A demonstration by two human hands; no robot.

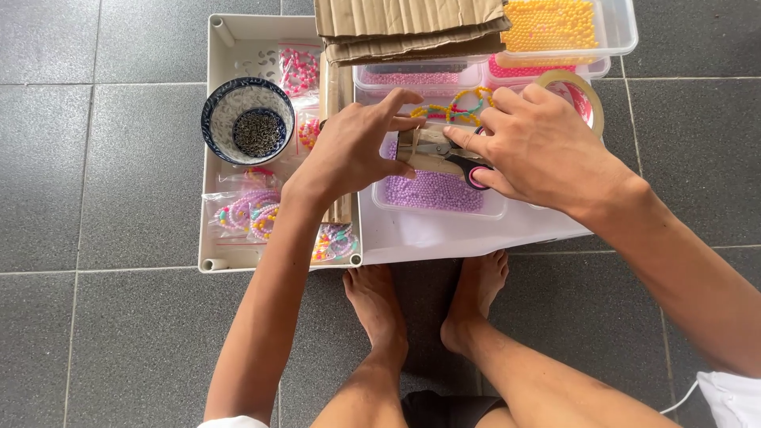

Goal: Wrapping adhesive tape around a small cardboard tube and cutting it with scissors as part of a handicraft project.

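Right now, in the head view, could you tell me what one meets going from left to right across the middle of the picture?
Blue-patterned bowl of dark bits → left hand → scissors over the box of purple beads → right hand → roll of tape.

Single head view — looks steeply down, close over hands, trays, feet on tiled floor.

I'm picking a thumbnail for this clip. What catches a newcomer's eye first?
Both hands meet at centre: the left hand steadies a strip of card while the right hand works scissors over a tub of purple beads. Bright orange beads fill a tub top right; a patterned bowl sits left.
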